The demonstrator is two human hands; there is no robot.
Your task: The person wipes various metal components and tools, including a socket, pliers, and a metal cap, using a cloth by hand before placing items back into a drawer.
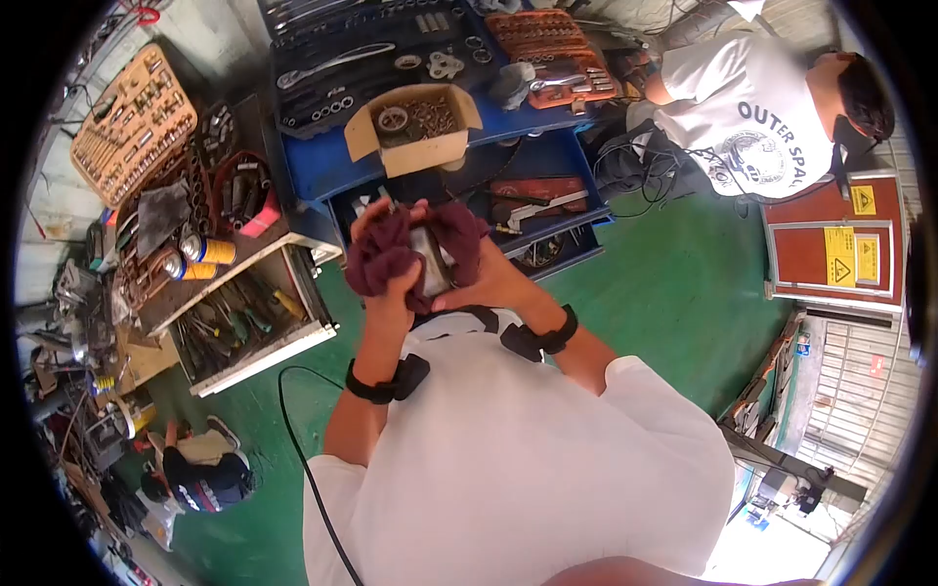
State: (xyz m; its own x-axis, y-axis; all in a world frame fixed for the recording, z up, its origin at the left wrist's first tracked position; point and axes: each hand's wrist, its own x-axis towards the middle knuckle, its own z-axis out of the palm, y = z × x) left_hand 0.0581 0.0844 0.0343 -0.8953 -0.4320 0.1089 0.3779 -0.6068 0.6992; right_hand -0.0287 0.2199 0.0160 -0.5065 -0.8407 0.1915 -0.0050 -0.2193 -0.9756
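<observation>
A dark maroon cloth [383, 256] is bunched around a grey, block-shaped metal object [430, 262] in front of my chest. My left hand [396, 288] is closed on the cloth at the object's left side, some fingers showing above it. From the right, my right hand [481, 281] grips the cloth and the object's lower edge, its fingers partly covered by the fabric. The exact kind of metal object cannot be made out.
Just beyond my hands, an open blue drawer [592, 217] holds a caliper [547, 208]. Above it stands a cardboard box [422, 154] of small parts. A wooden drawer [264, 354] of screwdrivers juts out at left. One person [733, 107] is at right, another [205, 474] crouches lower left.
</observation>
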